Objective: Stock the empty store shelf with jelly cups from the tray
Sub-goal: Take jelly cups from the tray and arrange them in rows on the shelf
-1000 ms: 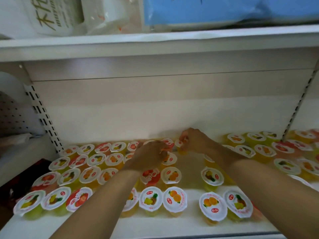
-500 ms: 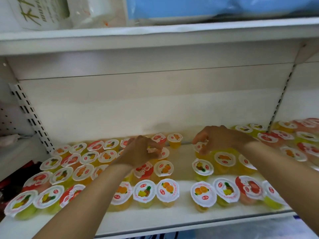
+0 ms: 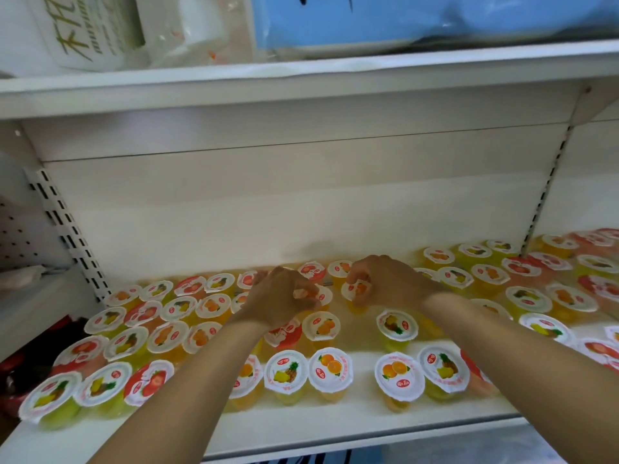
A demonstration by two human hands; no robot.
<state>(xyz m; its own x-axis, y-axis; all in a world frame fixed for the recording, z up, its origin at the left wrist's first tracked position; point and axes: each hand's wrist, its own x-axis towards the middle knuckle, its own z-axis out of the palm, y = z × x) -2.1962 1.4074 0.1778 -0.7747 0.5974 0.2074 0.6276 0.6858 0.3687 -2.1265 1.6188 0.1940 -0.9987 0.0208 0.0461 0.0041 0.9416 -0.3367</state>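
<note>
Several jelly cups with white fruit-printed lids stand in rows on the white shelf (image 3: pixel 361 418). My left hand (image 3: pixel 279 301) reaches over the middle rows, its fingers curled round the rim of an orange jelly cup (image 3: pixel 323 296). Just to the right, my right hand (image 3: pixel 390 283) pinches another orange jelly cup (image 3: pixel 356 289) by its lid edge, between thumb and fingers, near the back of the shelf. A bare strip of shelf runs between the left group of cups (image 3: pixel 167 329) and the right group (image 3: pixel 522 296). No tray is in view.
An upper shelf (image 3: pixel 301 82) hangs close overhead, carrying white packs (image 3: pixel 87 31) and a blue pack (image 3: pixel 402 21). Slotted uprights (image 3: pixel 63 226) stand at the left and at the right (image 3: pixel 549 185). The white back wall (image 3: pixel 284 202) closes the rear.
My right hand has drawn back leftward from the right group, bringing an orange cup toward the middle gap. My left hand has stayed almost in place over the middle cups.
</note>
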